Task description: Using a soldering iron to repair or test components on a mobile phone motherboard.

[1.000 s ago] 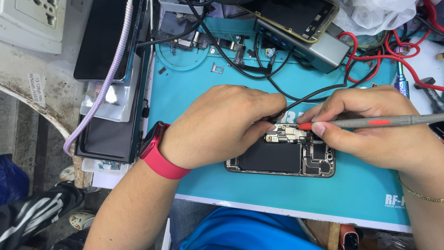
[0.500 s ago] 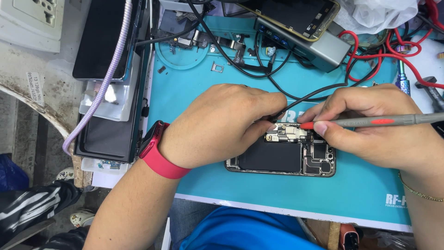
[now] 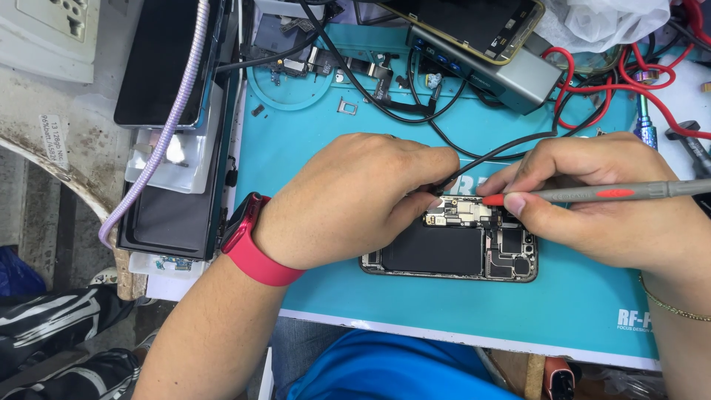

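An opened phone [image 3: 444,255] lies flat on the teal work mat [image 3: 415,304], its black battery and circuit boards exposed. My left hand [image 3: 355,200], with a red watch at the wrist, rests over the phone's left part and pinches a black probe lead [image 3: 511,148] at the top board. My right hand [image 3: 600,204] holds a grey probe with red markings [image 3: 615,193] like a pen. Its red tip touches the small board [image 3: 463,213] at the phone's upper edge. My fingers hide part of that board.
Red and black cables [image 3: 592,89] run from a grey box [image 3: 489,67] at the back, under another phone [image 3: 474,22]. Flex parts lie in the mat's round recess [image 3: 296,81]. Dark phones [image 3: 170,59], trays and a lilac braided cable [image 3: 167,126] stack at the left. A screwdriver [image 3: 646,122] lies at the right.
Almost nothing differs. Both hands stay on the phone with the probes at the top board, shifting only very slightly.
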